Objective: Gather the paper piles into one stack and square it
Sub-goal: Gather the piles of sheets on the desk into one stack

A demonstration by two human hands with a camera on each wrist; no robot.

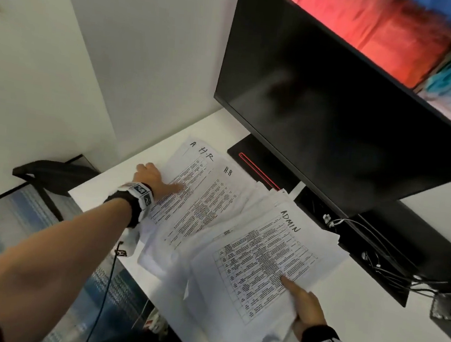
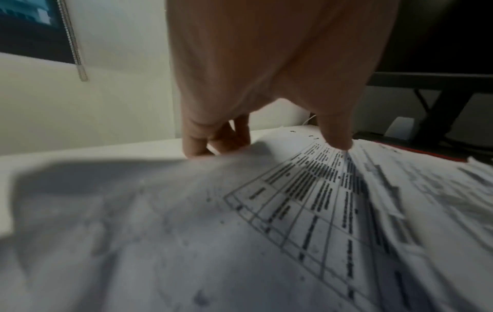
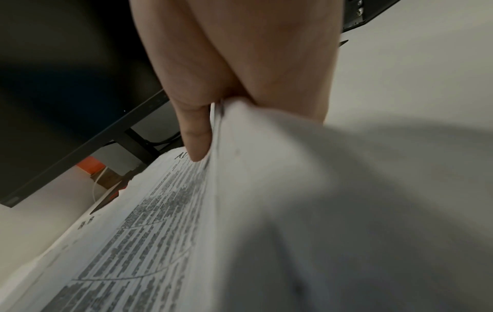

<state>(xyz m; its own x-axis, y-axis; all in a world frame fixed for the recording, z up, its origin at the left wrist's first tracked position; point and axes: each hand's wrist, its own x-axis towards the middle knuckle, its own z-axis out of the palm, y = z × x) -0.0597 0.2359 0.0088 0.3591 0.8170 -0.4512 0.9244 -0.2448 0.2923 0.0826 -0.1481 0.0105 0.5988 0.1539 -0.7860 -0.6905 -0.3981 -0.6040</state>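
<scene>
A white desk (image 1: pixel 371 311) bears several overlapping piles of printed sheets in front of a dark monitor (image 1: pixel 336 113), whose black base (image 1: pixel 248 156) carries a red stripe. The far-left pile (image 1: pixel 189 183), headed by hand "A H.R", lies fanned beside a second sheet (image 1: pixel 216 197) headed "H.R"; both show ruled tables of small print too fine to read. The left hand (image 1: pixel 151 177) rests at the left edge of this pile, thumb laid flat on the printed top sheet; in the left wrist view the fingers (image 2: pixel 197 143) curl down at the paper's edge where it meets the desk, gripping the pile between them and the thumb. The near-right pile (image 1: pixel 265 258), headed "ADMIN", overlaps the others and overhangs the desk's front edge. The right hand (image 1: pixel 307 307) pinches its near corner, thumb on top and fingers beneath, so that the sheets bend in the right wrist view. A thin dark cable (image 1: pixel 106 292) hangs below the desk edge.
</scene>
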